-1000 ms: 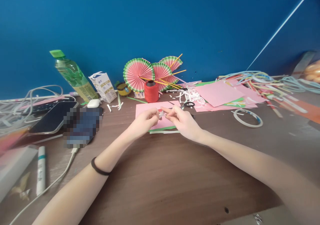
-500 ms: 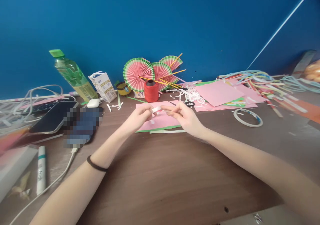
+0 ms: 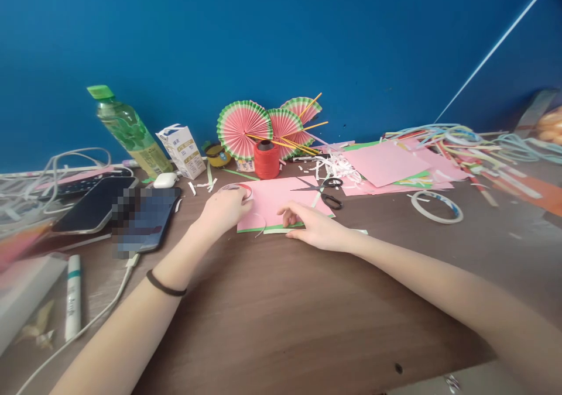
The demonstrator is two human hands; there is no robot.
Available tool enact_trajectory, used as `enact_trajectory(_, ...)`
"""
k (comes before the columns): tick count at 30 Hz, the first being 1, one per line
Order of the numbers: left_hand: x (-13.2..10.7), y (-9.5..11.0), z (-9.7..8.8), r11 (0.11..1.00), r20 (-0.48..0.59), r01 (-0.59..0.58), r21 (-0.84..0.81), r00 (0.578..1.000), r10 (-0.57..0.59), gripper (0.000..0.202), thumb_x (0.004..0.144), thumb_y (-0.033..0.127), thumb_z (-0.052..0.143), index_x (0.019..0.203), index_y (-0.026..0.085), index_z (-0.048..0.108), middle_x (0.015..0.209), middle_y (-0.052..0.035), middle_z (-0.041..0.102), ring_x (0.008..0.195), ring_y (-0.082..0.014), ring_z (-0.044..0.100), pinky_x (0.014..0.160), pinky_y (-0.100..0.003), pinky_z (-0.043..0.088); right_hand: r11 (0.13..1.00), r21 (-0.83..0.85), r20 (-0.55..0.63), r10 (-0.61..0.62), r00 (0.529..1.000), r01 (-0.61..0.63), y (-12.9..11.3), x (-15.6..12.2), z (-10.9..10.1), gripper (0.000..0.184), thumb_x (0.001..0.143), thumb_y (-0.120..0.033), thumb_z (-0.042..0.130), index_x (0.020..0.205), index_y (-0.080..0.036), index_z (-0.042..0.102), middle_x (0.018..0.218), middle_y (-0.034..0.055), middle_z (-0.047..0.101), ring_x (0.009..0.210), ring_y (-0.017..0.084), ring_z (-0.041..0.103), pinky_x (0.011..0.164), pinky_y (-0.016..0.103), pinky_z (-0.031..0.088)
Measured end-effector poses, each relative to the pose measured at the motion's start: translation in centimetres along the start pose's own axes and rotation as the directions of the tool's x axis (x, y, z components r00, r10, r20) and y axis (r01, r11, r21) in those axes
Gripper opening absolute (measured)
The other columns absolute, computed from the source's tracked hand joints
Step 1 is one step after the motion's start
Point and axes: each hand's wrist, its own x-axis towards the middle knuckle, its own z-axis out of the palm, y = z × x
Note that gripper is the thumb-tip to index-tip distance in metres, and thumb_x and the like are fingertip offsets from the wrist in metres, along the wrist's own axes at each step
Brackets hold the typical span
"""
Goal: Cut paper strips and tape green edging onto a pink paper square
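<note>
My left hand (image 3: 226, 209) is closed on a roll of tape (image 3: 246, 188) at the left edge of a pink sheet (image 3: 272, 193); red shows on the roll, and the rest of it is mostly hidden by the hand. My right hand (image 3: 314, 225) rests low over the sheet's front edge, its fingers curved and thumb apart, with nothing visible in them. Under it a pale strip (image 3: 360, 232) runs along that edge. Black-handled scissors (image 3: 331, 201) lie with spread blades on the sheet's right side. A thin thread (image 3: 263, 222) curls between the hands.
Behind the sheet stand a red thread spool (image 3: 266, 162) and pink-green paper fans (image 3: 243, 130). To the left are a green bottle (image 3: 132, 134), a carton (image 3: 182, 152) and phones (image 3: 96, 205). Paper scraps (image 3: 336, 167), stacked pink sheets (image 3: 386, 162) and another tape roll (image 3: 437, 208) lie right.
My hands have parted: the left moved left with the tape roll, the right moved down towards the sheet's front edge. The scissors, mostly covered before, now show.
</note>
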Motion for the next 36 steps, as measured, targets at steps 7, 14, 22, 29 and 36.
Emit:
enact_trajectory(7, -0.1, -0.1, 0.1, 0.995, -0.041, -0.007, 0.098, 0.999, 0.011, 0.014, 0.078, 0.027, 0.045, 0.082, 0.016, 0.053, 0.088, -0.0093, 0.056, 0.085, -0.0237, 0.051, 0.073, -0.033, 0.038, 0.996, 0.084, 0.009, -0.014, 1.000, 0.013, 0.4, 0.0, 0.1, 0.031, 0.074, -0.007, 0.049, 0.101, -0.020, 0.043, 0.081, 0.0004, 0.055, 0.078, 0.013, 0.051, 0.075, 0.029, 0.043)
enact_trajectory(14, 0.1, 0.4, 0.6, 0.941, 0.049, -0.316, -0.123, 0.945, 0.323, 0.018, 0.071, 0.021, 0.054, 0.088, 0.024, 0.058, 0.092, -0.0041, 0.048, 0.092, -0.0228, 0.042, 0.080, -0.035, 0.035, 0.998, 0.070, -0.045, 0.005, 0.999, -0.002, 0.6, 0.0, 0.0, 0.030, 0.074, -0.007, 0.045, 0.100, -0.020, 0.043, 0.079, 0.0000, 0.057, 0.072, 0.013, 0.053, 0.070, 0.028, 0.043)
enact_trajectory(22, 0.3, -0.7, -0.6, 0.938, 0.026, -0.195, -0.285, 0.977, 0.211, 0.009, 0.074, 0.023, 0.045, 0.074, 0.020, 0.054, 0.076, -0.0028, 0.058, 0.073, -0.0177, 0.052, 0.067, -0.028, 0.037, 0.986, 0.168, -0.212, 0.050, 0.976, -0.014, 0.5, 0.0, -0.1, 0.028, 0.075, -0.011, 0.045, 0.101, -0.022, 0.040, 0.078, -0.0019, 0.055, 0.066, 0.012, 0.057, 0.065, 0.028, 0.044)
enact_trajectory(29, 0.5, -5.8, -1.4, 0.922, -0.158, 0.358, -0.151, 0.912, -0.380, 0.032, 0.081, 0.021, 0.032, 0.097, 0.018, 0.060, 0.101, -0.0143, 0.061, 0.093, -0.0300, 0.056, 0.074, -0.038, 0.042, 0.987, 0.162, -0.345, 0.072, 0.936, -0.016, 0.6, 0.1, 0.2, 0.027, 0.075, -0.014, 0.048, 0.100, -0.022, 0.042, 0.081, -0.0002, 0.056, 0.068, 0.013, 0.056, 0.065, 0.029, 0.045)
enact_trajectory(36, 0.1, -6.8, -0.4, 0.905, -0.129, 0.425, -0.004, 0.898, -0.422, 0.039, 0.080, 0.022, 0.035, 0.106, 0.007, 0.060, 0.122, -0.0259, 0.044, 0.113, -0.0418, 0.041, 0.085, -0.051, 0.037, 0.994, 0.089, -0.367, -0.032, 0.930, 0.069, 0.8, 0.0, 0.5, 0.027, 0.076, -0.015, 0.053, 0.101, -0.021, 0.043, 0.089, 0.0028, 0.059, 0.086, 0.015, 0.057, 0.080, 0.034, 0.045)
